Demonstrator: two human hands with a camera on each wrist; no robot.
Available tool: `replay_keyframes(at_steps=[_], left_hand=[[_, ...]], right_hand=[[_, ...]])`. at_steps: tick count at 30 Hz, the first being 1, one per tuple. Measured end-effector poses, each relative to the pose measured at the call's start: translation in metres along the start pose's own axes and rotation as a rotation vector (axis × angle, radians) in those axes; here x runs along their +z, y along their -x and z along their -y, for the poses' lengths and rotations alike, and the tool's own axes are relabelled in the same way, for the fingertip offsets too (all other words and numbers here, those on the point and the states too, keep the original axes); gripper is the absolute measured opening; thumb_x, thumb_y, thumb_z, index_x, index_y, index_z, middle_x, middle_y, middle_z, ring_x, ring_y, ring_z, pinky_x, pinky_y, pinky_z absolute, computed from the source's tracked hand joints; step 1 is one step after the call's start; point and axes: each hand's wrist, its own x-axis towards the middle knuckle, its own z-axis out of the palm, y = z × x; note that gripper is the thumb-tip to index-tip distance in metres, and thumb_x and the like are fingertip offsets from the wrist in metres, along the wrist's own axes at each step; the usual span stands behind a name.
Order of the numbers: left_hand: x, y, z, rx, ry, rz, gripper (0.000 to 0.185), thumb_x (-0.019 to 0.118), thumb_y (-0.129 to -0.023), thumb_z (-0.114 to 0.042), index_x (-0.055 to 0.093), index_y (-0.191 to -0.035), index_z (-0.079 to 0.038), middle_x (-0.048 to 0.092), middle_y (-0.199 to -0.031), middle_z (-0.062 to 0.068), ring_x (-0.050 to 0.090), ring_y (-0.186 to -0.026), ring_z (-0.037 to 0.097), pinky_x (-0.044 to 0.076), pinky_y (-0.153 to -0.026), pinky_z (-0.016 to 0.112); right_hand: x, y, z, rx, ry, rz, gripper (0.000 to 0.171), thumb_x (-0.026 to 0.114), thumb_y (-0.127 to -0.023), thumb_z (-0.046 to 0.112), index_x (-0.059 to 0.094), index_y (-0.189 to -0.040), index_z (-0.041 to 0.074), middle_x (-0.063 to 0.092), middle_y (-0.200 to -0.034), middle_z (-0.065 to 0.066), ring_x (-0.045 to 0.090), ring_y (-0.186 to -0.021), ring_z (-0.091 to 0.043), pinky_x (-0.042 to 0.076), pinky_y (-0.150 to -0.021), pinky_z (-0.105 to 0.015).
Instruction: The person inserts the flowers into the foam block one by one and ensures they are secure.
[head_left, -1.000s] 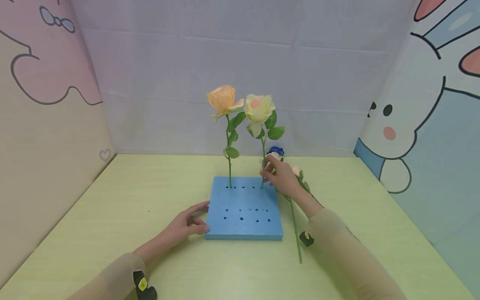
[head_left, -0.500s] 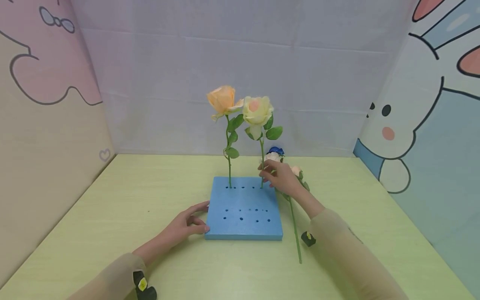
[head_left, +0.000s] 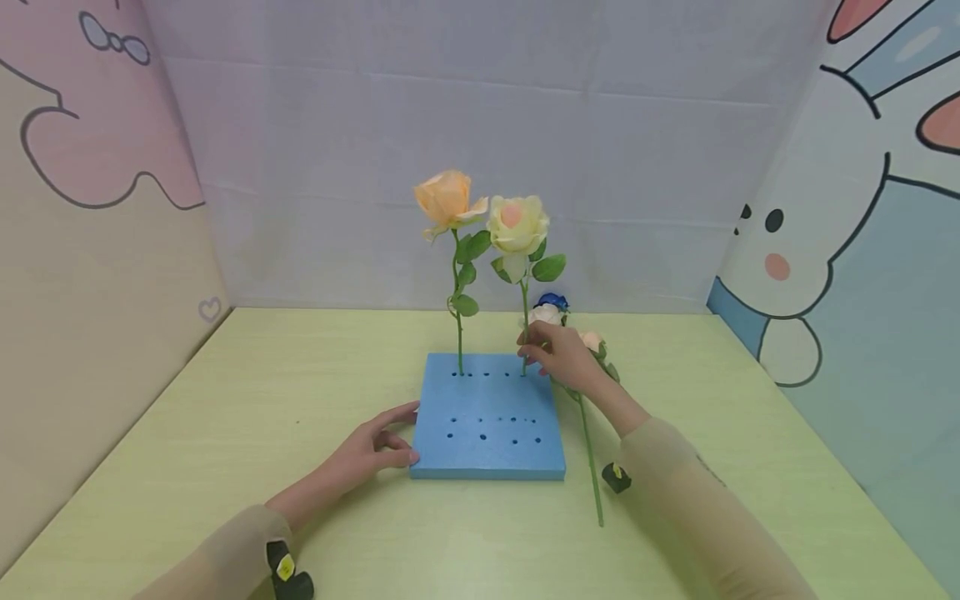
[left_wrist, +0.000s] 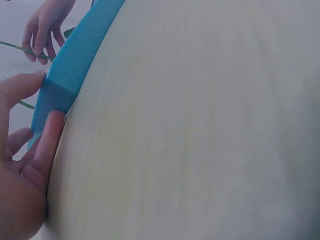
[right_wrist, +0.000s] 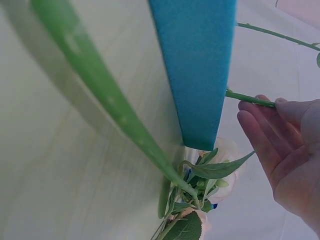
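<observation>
A pale yellow rose [head_left: 517, 225] with a pink centre stands upright, its stem's foot in a back-row hole of the blue foam board [head_left: 491, 458]. My right hand [head_left: 566, 358] pinches that stem low down between thumb and fingers, as the right wrist view also shows at the green stem [right_wrist: 250, 99]. To its left, a peach rose [head_left: 444, 200] stands untouched in the same row. My left hand [head_left: 360, 454] rests against the board's left edge with fingers extended, thumb near the front corner; in the left wrist view the fingertips touch the board's side [left_wrist: 65, 80].
Right of the board, several more roses lie on the table, including a blue one [head_left: 552, 302], a white one [head_left: 546, 315] and a peach one [head_left: 592, 342]. A long green stem [head_left: 590, 458] points toward the front. A cloth wall [head_left: 337, 208] stands behind.
The pale yellow rose has sunk slightly, and my right hand has come down a little with it. My left hand and the board have stayed in place.
</observation>
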Motion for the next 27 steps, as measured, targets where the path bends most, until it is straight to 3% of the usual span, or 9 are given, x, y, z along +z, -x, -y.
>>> replay_keyframes(at_steps=[27], left_hand=[[0.0011,-0.0018,0.0021,-0.007,-0.014,-0.007,0.075,0.073,-0.090,-0.027,0.035,-0.154,-0.018,0.045,-0.152,0.017,0.065,-0.099,0.015,0.046,-0.089,0.025]], right_hand=[[0.0017,0.0024,-0.0028,-0.015,0.034,0.018,0.005,0.061,-0.096,0.006,0.062,-0.100,0.003,0.074,-0.102,-0.017,0.074,-0.082,-0.027,0.057,-0.059,-0.030]])
